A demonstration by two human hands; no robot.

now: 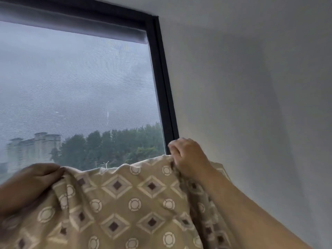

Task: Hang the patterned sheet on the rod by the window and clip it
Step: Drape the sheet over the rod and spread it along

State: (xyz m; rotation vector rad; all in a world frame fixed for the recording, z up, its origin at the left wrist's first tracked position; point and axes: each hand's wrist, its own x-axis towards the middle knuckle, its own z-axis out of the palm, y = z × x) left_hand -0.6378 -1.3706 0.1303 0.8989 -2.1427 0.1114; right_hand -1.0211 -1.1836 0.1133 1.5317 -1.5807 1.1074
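Observation:
The patterned sheet (125, 203) is beige with white diamonds and rings, and it fills the lower part of the head view in front of the window. My left hand (34, 178) grips its top edge at the lower left. My right hand (186, 157) pinches the top edge further right, close to the dark window frame (162, 87). The cloth is stretched and rippled between both hands. A rod is hidden if present, and no clips are in sight.
A large window with a mesh screen (77, 87) shows trees and buildings outside. A rolled-up grey blind (75, 24) runs along the window top. A plain white wall (251, 105) stands to the right.

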